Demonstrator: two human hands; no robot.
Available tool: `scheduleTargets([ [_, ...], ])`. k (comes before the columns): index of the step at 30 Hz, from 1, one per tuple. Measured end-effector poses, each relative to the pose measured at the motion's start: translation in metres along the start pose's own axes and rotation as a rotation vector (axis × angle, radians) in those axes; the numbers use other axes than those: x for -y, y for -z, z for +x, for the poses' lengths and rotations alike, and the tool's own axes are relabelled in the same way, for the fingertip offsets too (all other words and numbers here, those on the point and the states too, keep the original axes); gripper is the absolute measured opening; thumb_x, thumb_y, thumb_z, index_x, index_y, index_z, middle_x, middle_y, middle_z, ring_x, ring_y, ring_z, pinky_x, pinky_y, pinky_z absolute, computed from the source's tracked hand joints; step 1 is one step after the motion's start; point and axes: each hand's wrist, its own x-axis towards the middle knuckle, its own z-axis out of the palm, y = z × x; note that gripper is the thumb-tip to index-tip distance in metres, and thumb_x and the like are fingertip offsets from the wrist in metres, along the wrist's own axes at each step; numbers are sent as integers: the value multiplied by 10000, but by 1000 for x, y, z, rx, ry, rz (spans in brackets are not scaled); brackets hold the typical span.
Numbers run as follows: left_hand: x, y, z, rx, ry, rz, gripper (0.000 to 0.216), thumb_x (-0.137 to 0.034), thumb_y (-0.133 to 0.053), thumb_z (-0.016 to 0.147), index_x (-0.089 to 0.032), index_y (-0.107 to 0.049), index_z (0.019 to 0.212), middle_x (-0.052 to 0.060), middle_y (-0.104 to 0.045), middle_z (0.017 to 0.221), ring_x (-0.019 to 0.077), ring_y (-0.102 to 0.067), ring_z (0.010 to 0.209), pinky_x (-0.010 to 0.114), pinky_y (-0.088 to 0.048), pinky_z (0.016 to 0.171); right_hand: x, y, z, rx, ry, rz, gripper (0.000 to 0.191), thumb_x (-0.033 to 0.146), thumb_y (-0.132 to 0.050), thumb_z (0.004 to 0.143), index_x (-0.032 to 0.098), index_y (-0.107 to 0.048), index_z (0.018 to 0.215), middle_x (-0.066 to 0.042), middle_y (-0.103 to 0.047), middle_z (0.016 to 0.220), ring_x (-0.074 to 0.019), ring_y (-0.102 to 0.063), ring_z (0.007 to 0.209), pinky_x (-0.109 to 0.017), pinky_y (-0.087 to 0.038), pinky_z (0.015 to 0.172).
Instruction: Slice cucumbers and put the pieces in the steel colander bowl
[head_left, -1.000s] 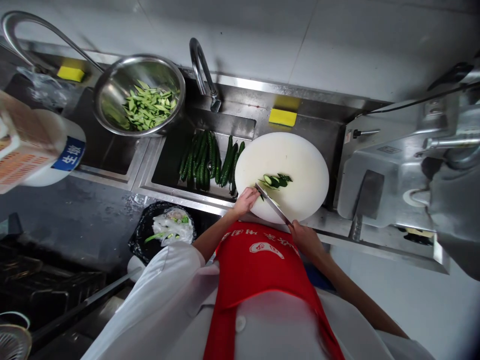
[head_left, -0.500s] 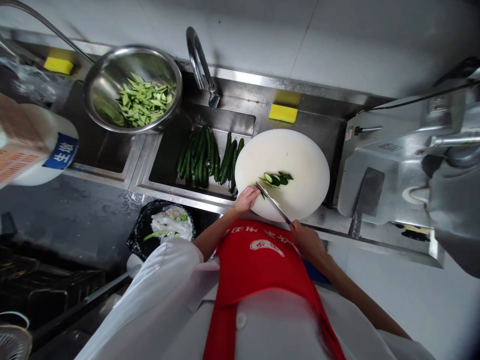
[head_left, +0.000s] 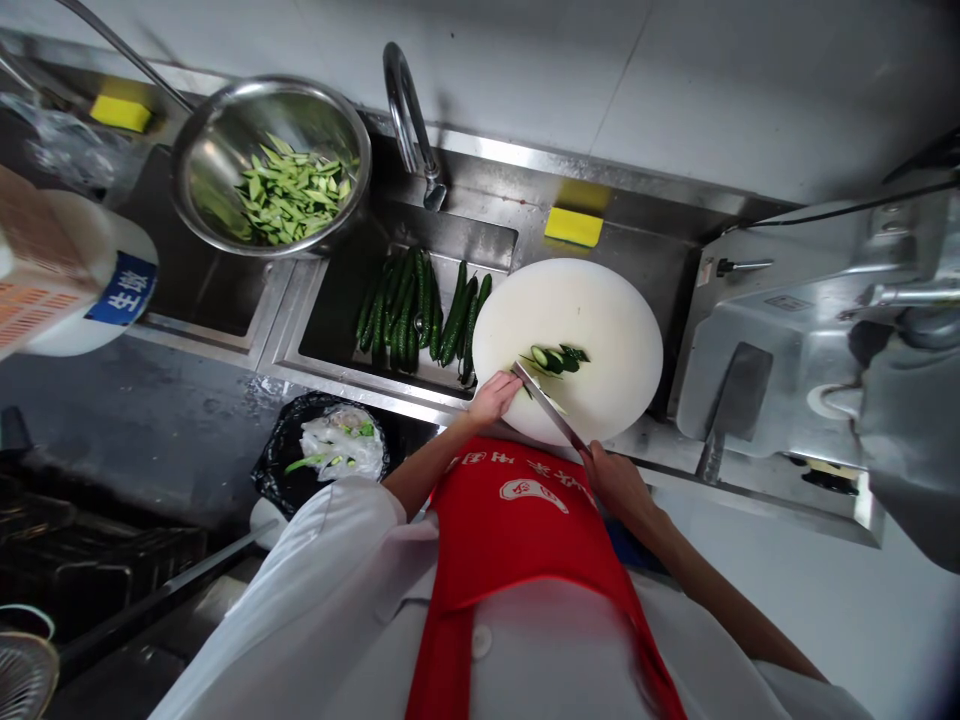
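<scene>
A round white cutting board (head_left: 600,310) lies over the right part of the steel sink. On it sit cut cucumber pieces (head_left: 556,359). My right hand (head_left: 611,478) is closed round the handle of a knife (head_left: 546,405) whose blade slants across the board's near edge. My left hand (head_left: 493,398) is curled at the board's near left rim, fingertips pressed down beside the blade; what lies under them is hidden. Whole cucumbers (head_left: 420,315) are piled in the sink basin just left of the board.
A steel bowl (head_left: 202,170) of sliced green pieces rests on the left basin. A faucet (head_left: 409,125) rises behind the sink, with yellow sponges (head_left: 573,227) on the ledge. A black-lined bin (head_left: 322,460) with scraps stands below. A metal machine (head_left: 825,330) is on the right.
The camera view has shifted slightly. Both hands and the knife stay in the same place at the board's near edge.
</scene>
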Motion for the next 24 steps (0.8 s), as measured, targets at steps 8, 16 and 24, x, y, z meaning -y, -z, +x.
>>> scheduleTargets([
  [8, -4, 4, 5, -39, -17, -23, 286, -259, -400, 1007, -184, -587, 1209, 97, -612, 1046, 182, -569, 986, 358, -513, 883, 5, 4, 14, -52, 56, -15, 298, 351, -258, 1041, 156, -483, 1053, -86, -678, 796, -201, -680, 758, -257, -339, 602],
  [16, -14, 7, 6, -84, 13, -19, 210, -250, -451, 992, -183, -620, 1095, 76, -608, 958, 178, -572, 921, 351, -525, 822, -18, -3, -1, 45, 6, 34, 324, 368, -267, 1037, 162, -517, 1042, -86, -682, 818, -208, -677, 778, -263, -345, 626],
  [24, -9, 30, 95, 15, 209, -21, 197, -249, -547, 913, -180, -648, 1068, 92, -616, 1087, 215, -562, 1047, 372, -472, 956, -54, -9, -48, -30, -13, 9, 313, 370, -314, 1018, 171, -554, 1034, -84, -691, 777, -213, -665, 729, -268, -302, 598],
])
